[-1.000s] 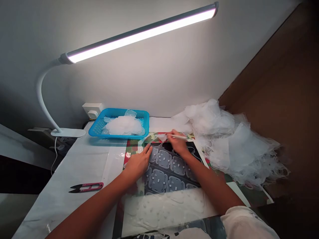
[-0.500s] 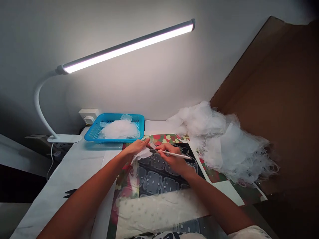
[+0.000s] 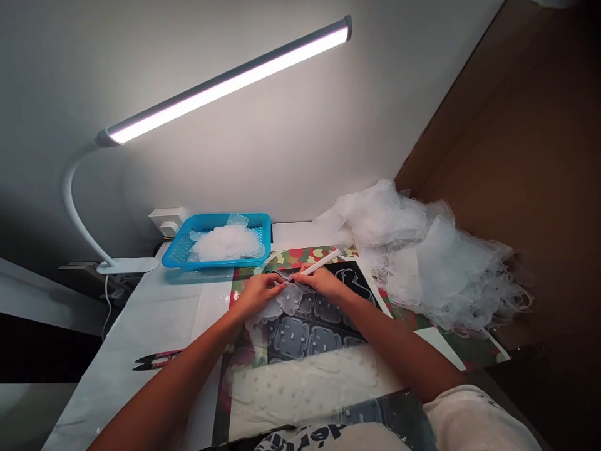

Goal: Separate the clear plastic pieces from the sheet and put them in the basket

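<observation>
The translucent moulded film (image 3: 290,338) lies in the lower centre of the frame over a dark panel (image 3: 364,282), a backing that probably makes its pale outlines easier to read. Near its far edge, a loose flap (image 3: 290,300) bends up just below the fingers. The left hand (image 3: 271,287) has its fingertips pinched together on the film beside that flap, seemingly to steady the spot where the tool works. The right hand (image 3: 323,282) has its fingers closed around a white pen-like tool (image 3: 323,262), held slanting with its tip down toward the left fingertips, a grip that suits fine control; whether the tip touches the film is too small to tell. Beneath lies a patterned mat (image 3: 300,255) on the desk (image 3: 164,313). A blue basket (image 3: 169,255) with clear pieces stands just beyond the left hand, likely for easy reach, while a heap of white film (image 3: 436,269) sits at right, clear of both hands. The snips (image 3: 153,361), partly hidden by the left forearm, rest at lower left. The lamp (image 3: 230,81) spans the upper left, presumably angled to light the work.
</observation>
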A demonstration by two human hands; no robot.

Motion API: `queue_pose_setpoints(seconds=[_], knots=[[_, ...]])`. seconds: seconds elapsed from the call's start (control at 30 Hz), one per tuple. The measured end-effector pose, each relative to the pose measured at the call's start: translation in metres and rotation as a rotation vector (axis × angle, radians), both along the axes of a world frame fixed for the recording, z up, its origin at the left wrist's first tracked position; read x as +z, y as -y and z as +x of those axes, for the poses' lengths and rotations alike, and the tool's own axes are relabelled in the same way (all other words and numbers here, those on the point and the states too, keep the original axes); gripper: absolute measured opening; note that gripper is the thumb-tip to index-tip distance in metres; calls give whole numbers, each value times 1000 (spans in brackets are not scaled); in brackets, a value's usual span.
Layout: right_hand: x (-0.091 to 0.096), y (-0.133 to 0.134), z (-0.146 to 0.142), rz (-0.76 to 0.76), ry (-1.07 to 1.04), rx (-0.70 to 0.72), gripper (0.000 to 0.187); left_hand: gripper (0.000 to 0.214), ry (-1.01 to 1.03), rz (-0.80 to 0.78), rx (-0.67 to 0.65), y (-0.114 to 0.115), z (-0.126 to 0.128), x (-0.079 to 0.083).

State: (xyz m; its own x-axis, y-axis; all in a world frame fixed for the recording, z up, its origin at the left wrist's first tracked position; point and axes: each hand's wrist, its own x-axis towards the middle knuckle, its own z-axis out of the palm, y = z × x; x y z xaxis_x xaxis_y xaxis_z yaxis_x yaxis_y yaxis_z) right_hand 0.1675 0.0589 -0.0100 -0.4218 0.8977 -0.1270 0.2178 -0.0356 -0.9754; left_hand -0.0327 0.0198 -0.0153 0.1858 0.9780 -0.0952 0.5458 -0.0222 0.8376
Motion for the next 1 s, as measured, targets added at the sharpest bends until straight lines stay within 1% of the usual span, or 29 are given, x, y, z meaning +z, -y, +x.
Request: queue_pose_setpoints(seconds=[0.07,0.17,0.27,0.37,0.47,0.6,0.67,0.73,0.8,0.83,0.87,0.93,1.0], knots=[[-3,0,-2,27,10,-34,32,29,-22,63,6,2,0,0],[-9,-12,1,108,42,-159,33,26,-9,145,31,8,-3,2],[-14,-30,8,148,57,-255,31,29,110,125,101,15,-9,6],[-17,-49,12,137,29,-279,29,34,277,50,178,21,-16,9],[-18,-63,13,136,12,-279,29,37,404,-5,233,26,-23,10],[-18,-71,18,114,-18,-210,32,41,483,-44,268,31,-29,13],[-18,-69,26,125,-33,-221,34,43,470,-13,272,28,-35,20],[-17,-64,36,154,-31,-266,34,47,391,67,267,14,-44,34],[-15,-56,47,184,-16,-298,34,53,196,181,259,-10,-59,55],[-14,-51,52,193,-12,-301,33,56,34,235,254,-25,-69,67],[-13,-46,56,200,-12,-297,32,57,-170,283,257,-41,-79,79],[-11,-35,65,221,-16,-279,29,51,-290,307,284,-71,-99,100],[-9,-24,76,229,-2,-258,27,43,-385,312,321,-94,-113,113]])
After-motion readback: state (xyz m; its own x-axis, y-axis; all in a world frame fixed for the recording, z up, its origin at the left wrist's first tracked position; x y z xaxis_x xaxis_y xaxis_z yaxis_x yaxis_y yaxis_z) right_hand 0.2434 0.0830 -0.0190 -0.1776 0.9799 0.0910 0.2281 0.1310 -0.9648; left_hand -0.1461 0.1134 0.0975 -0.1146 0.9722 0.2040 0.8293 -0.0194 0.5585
